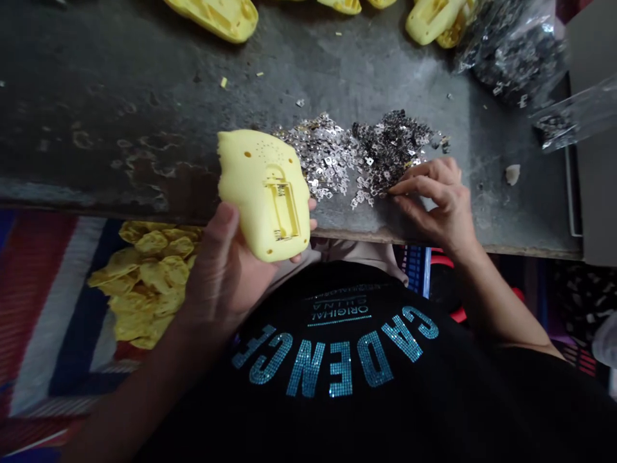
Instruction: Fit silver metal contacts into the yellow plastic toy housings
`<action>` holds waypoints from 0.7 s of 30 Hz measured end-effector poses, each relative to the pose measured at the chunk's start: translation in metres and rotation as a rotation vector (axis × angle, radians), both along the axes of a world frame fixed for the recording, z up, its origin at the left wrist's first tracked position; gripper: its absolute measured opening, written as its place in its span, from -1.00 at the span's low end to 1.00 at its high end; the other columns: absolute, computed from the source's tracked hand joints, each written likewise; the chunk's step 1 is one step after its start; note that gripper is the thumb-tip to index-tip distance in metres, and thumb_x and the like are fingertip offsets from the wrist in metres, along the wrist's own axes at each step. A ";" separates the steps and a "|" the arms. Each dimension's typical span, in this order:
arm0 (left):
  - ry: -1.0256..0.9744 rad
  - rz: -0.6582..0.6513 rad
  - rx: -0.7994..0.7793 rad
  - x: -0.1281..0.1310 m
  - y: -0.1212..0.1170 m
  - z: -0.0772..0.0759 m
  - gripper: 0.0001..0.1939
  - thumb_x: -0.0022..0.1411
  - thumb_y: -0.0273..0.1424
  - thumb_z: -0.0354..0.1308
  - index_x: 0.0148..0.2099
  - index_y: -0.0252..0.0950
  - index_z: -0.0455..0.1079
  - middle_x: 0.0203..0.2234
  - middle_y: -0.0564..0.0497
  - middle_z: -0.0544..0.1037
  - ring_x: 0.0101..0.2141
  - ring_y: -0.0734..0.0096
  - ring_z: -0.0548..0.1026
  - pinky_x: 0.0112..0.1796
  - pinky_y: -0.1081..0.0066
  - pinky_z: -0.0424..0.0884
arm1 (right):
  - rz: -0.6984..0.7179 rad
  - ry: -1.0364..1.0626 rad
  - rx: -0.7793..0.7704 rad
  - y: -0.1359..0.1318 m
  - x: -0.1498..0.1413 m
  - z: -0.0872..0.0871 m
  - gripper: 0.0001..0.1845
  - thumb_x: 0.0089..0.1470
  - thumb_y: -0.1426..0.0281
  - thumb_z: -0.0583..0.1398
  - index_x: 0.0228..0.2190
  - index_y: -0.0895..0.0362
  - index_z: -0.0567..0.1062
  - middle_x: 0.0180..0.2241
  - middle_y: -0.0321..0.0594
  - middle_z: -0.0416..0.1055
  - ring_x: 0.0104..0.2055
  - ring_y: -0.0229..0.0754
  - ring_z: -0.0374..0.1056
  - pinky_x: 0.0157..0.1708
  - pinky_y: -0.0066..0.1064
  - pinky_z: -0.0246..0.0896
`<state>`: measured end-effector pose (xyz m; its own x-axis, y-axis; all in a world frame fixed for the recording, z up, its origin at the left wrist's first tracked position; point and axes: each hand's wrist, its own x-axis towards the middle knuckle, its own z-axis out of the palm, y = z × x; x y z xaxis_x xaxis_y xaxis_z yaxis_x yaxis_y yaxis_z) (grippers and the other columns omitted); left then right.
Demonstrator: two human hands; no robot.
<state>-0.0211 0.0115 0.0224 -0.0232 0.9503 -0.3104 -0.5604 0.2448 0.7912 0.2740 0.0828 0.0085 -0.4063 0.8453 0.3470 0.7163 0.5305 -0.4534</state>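
Note:
My left hand (pixel 226 270) grips a pale yellow plastic shell (pixel 264 191) at the near edge of the grey worktable (pixel 144 116), its open battery compartment facing up. Right of it lie two heaps of small metal clips, one shiny silver (pixel 324 154) and one darker (pixel 391 146). My right hand (pixel 436 199) rests at the near edge of the darker heap, fingers pinched together on the clips; what they hold is too small to make out.
More yellow shells (pixel 219 16) lie along the table's far edge. Clear plastic bags of metal parts (pixel 515 54) sit at the far right beside a grey box (pixel 595 148). A pile of yellow shells (pixel 149 276) lies on a striped mat below the table, left.

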 end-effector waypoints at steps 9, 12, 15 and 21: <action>0.059 -0.008 0.015 0.007 0.001 0.002 -0.37 0.39 0.16 0.34 0.19 -0.23 0.68 0.05 -0.17 0.75 -0.09 0.17 0.66 -0.39 0.45 0.46 | -0.045 -0.275 -0.020 -0.002 -0.025 -0.010 -0.74 0.49 0.20 0.22 -0.15 -0.01 0.70 -0.10 -0.14 0.57 0.09 0.15 0.34 0.11 0.13 0.15; 0.017 -0.039 -0.016 0.008 -0.002 0.003 -0.35 0.38 0.19 0.34 0.22 -0.20 0.67 0.07 -0.14 0.75 -0.08 0.17 0.66 -0.39 0.46 0.48 | -0.045 -0.319 -0.032 0.000 -0.027 -0.007 -0.74 0.49 0.20 0.21 -0.15 0.01 0.68 -0.09 -0.12 0.56 0.10 0.19 0.33 0.11 0.13 0.15; -0.016 -0.046 -0.021 0.009 -0.002 0.002 -0.36 0.41 0.15 0.33 0.27 -0.19 0.65 0.06 -0.18 0.75 -0.06 0.09 0.65 -0.40 0.41 0.47 | -0.034 -0.343 -0.046 0.002 -0.029 -0.005 -0.76 0.48 0.22 0.21 -0.16 0.02 0.66 -0.08 -0.10 0.55 0.10 0.19 0.32 0.11 0.13 0.16; -0.001 -0.070 -0.024 0.013 -0.006 -0.001 -0.28 0.48 0.19 0.21 0.35 -0.24 0.60 0.10 -0.21 0.74 -0.08 0.13 0.68 -0.37 0.43 0.49 | 0.020 -0.355 -0.054 0.006 -0.031 -0.003 -0.86 0.44 0.32 0.23 -0.20 0.01 0.61 -0.14 -0.12 0.54 0.05 0.14 0.33 0.05 0.06 0.19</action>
<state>-0.0077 0.0059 0.0219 0.0430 0.9418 -0.3335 -0.5420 0.3024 0.7840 0.2427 0.0884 0.0060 -0.5106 0.8490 0.1362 0.8236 0.5284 -0.2060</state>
